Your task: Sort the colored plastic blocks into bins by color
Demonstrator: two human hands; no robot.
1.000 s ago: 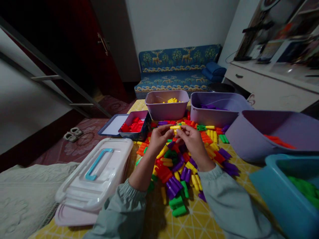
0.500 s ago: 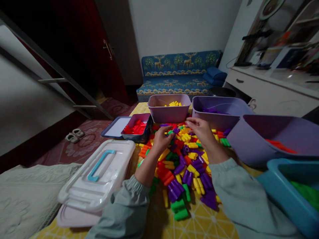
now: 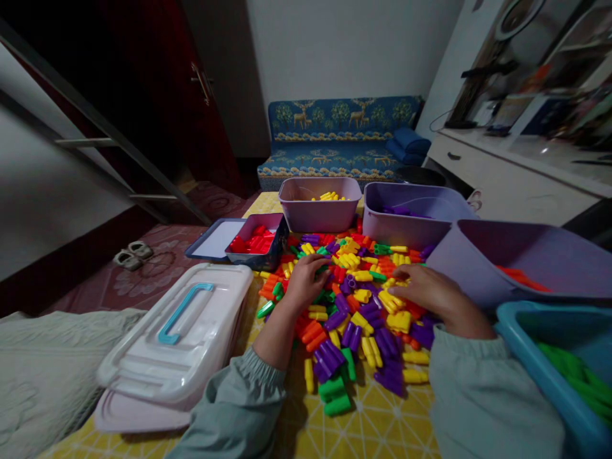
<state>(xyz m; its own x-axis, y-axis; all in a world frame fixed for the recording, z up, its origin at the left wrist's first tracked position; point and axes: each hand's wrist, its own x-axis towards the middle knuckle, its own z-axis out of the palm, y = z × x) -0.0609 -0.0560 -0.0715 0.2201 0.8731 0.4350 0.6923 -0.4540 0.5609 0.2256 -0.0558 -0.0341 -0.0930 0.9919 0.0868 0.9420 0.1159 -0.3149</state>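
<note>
A mixed pile of yellow, purple, red, orange and green plastic pieces (image 3: pixel 351 319) covers the middle of the yellow patterned table (image 3: pixel 382 424). Over the pile's left part, my left hand (image 3: pixel 306 280) has its fingers curled down among the pieces; green shows beside the fingertips, and what they grip is hidden. My right hand (image 3: pixel 425 290) reaches in from the right, thumb and fingers around yellow pieces; whether it holds one is unclear. Behind the pile stand a pink bin (image 3: pixel 320 217) with yellow pieces and a purple bin (image 3: pixel 406 228) with purple pieces.
At left are a small box (image 3: pixel 268 260) of red pieces and a clear lid with a blue handle (image 3: pixel 186 312). On the right, a lilac bin (image 3: pixel 463 271) holds orange pieces and a teal bin (image 3: pixel 530 344) holds green ones. A blue sofa (image 3: pixel 329 153) stands behind.
My right hand has moved right and toward me, from the back of the pile to its right side. My left hand has lowered slightly into the pile. The view has shifted slightly.
</note>
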